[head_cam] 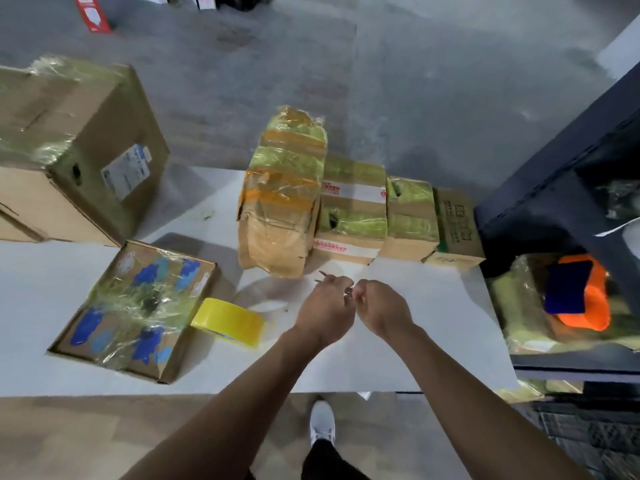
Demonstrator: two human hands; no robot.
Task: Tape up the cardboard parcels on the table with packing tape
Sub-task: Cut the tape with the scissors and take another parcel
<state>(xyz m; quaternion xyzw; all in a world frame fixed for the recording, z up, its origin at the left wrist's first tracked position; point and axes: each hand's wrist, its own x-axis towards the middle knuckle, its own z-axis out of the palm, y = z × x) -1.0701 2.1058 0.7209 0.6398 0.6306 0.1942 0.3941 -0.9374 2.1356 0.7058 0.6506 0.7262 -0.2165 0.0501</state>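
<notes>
Yellow packing tape roll [227, 322] lies on the white tabletop [398, 341] just beside a flat blue-printed parcel [138, 306], nobody holding it. Both fists are loosely curled and nearly touching, left hand [325, 306] and right hand [382, 308], probably picking at something tiny I can't make out. Taped parcels [349, 209] line the far edge, not blocking anything.

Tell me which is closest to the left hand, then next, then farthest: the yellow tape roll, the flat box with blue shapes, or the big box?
From the left hand, in the head view:
1. Tape roll, just to its left on the table.
2. Flat box, farther left, beside the roll.
3. Big box, far left and farther back.
</notes>
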